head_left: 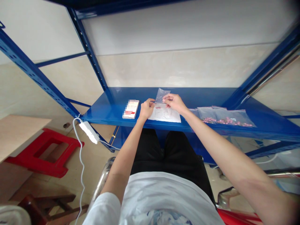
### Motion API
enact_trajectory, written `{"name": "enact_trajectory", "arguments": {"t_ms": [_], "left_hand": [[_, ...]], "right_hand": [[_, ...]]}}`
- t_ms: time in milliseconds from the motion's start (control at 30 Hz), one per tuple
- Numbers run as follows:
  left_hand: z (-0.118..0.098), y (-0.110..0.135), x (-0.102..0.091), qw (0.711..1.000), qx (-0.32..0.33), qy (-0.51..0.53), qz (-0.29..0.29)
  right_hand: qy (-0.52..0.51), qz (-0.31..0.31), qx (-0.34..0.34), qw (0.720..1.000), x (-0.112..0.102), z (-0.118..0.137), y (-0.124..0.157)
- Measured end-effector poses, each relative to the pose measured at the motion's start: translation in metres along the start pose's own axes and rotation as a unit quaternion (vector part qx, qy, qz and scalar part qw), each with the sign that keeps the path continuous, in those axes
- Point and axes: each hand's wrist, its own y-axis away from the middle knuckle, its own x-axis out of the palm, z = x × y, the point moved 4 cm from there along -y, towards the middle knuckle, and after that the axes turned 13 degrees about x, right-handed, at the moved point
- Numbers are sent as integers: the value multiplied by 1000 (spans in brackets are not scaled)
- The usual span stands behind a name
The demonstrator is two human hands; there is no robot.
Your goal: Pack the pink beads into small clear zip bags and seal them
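Observation:
My left hand (147,109) and my right hand (173,103) meet above the blue steel shelf (105,115). Their fingertips pinch opposite sides of a small clear plastic bag (162,95), which stands up from the shelf. Below it lies a white packet with red print (165,114), partly under my hands. A smartphone (130,109) with a blurred screen lies just left of my left hand. To the right of my right forearm lie several clear bags of pink beads (222,116).
Blue slotted uprights (87,47) frame the shelf against a pale wall. A white power strip (89,132) hangs from its cable at the left front corner. A red stool (44,153) and a wooden board (16,134) sit low on the left.

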Motion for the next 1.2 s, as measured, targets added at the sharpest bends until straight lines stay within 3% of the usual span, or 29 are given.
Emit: {"name": "enact_trajectory", "arguments": {"t_ms": [167,300,433,533,633,767,833,900,1067,1200], "left_hand": [[-17,1,-6,997,7,20,-70],[-31,-3,2,997,-16,61,-49],[-31,-13,8,986,-79,138,-53],[-28,-20,1,969,-127,204,-51],[-27,-28,-13,965,-149,216,-2],[-26,-43,-25,949,-188,205,146],[-24,-54,-30,948,-197,183,168],[-20,-68,-32,959,-194,148,144],[-7,-85,-19,973,-219,77,3],[1,-75,8,958,-249,142,14]], "right_hand": [[-158,-60,36,985,4,1,8],[-266,-44,75,960,23,4,17],[-270,-21,102,957,32,8,21],[-222,-90,79,968,17,8,18],[-168,-135,29,976,-2,9,11],[-70,-79,-19,994,-10,10,-2],[-26,-71,-23,997,-9,9,-7],[-8,-82,-12,997,-6,8,-12],[-40,-99,20,994,11,3,-23],[-62,-131,35,989,25,-1,-31]]}}
